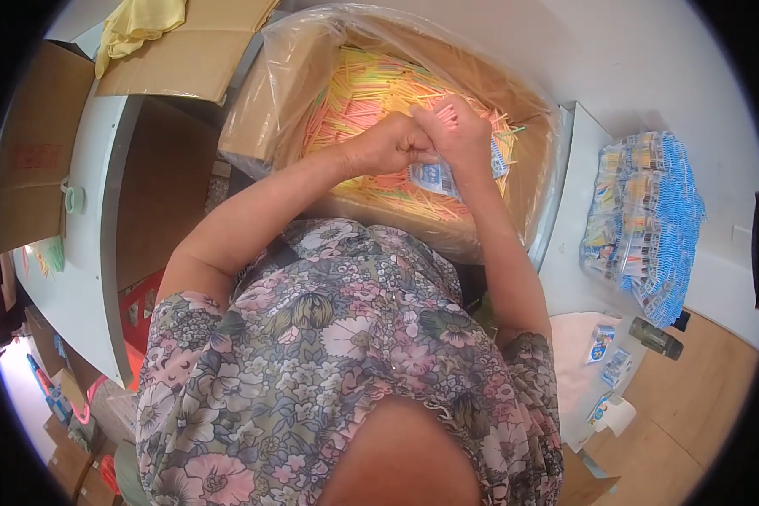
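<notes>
Both my hands are together over a large cardboard box full of thin coloured sticks (358, 93) in yellow, orange, pink and green. My right hand (464, 135) is closed around a small bunch of pink sticks (449, 116), their ends showing between the fingers. Against it, my left hand (392, 143) is closed, its fingertips curled inward; what they pinch is hidden. Just below the hands is a clear printed plastic bag (434, 179) with blue and white markings. Whether the bag is gripped or only lies on the sticks, I cannot tell.
Clear plastic lines the cardboard box (270, 110). A large stack of filled blue-and-white packets (649, 219) stands on the right-hand surface, near a dark green bottle (656, 339). At left are a white table (93, 236), a cardboard flap and a yellow cloth (139, 29).
</notes>
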Available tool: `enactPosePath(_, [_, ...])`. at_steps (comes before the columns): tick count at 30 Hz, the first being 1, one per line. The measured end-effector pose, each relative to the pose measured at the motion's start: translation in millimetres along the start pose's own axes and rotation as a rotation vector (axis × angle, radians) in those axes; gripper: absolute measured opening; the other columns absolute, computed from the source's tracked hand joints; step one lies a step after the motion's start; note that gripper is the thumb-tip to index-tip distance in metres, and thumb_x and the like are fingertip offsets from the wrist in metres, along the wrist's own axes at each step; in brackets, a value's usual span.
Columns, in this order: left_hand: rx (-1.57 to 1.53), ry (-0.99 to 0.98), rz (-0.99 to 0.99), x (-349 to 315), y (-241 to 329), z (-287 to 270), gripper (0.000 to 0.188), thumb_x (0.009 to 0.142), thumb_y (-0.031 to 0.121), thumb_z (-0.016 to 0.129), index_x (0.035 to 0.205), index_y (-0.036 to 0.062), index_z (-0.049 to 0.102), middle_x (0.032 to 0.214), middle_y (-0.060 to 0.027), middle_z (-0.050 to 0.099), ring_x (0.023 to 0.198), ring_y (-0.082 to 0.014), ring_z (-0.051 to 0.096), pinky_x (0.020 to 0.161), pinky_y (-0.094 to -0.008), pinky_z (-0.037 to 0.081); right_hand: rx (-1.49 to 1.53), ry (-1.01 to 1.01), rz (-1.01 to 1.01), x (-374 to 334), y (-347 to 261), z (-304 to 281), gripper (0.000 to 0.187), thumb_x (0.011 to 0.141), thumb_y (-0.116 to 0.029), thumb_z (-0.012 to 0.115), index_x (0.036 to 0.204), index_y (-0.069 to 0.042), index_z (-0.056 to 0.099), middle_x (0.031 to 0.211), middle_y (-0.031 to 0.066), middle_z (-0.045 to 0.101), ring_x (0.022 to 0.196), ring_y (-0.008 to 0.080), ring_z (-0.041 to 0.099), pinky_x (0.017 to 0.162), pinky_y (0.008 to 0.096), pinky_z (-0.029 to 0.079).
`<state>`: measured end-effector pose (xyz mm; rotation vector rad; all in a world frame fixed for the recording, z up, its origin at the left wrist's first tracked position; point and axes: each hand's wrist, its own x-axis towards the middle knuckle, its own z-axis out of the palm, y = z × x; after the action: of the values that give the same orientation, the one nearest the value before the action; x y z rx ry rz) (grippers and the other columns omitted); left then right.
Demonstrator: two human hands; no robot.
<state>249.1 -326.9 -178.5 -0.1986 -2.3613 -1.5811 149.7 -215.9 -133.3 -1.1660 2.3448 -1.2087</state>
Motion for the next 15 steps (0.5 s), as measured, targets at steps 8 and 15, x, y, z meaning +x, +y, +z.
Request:
enactPosePath(8, [-0.393,-0.067,-0.308,1,-4,-12,0.022,0.091,0.020,0.056,0.095,-0.0001,0.063,0.080,0.0007,0.061,0.075,-0.0044,0.054,0.070,-0.0232,0.047,-0.063,-0.040,0.232,-19,24,-50,0.022,0.080,-0.020,0.060,0.070,-0.001,0.056,0.060,0.0052,0.053,0.057,0.0073,0.047,0.052,0.0297,0.040])
enactPosePath(15, [-0.637,-0.012,-0.353,6,6,-10,0.019,0.089,0.016,0.058,0.093,-0.0013,0.065,0.077,0.0019,0.060,0.072,-0.0044,0.053,0.066,-0.0238,0.046,-0.072,-0.370,0.172,-49,47,-63,0.022,0.079,-0.021,0.063,0.071,-0.001,0.057,0.060,0.0028,0.052,0.057,0.0078,0.047,0.053,0.0273,0.040])
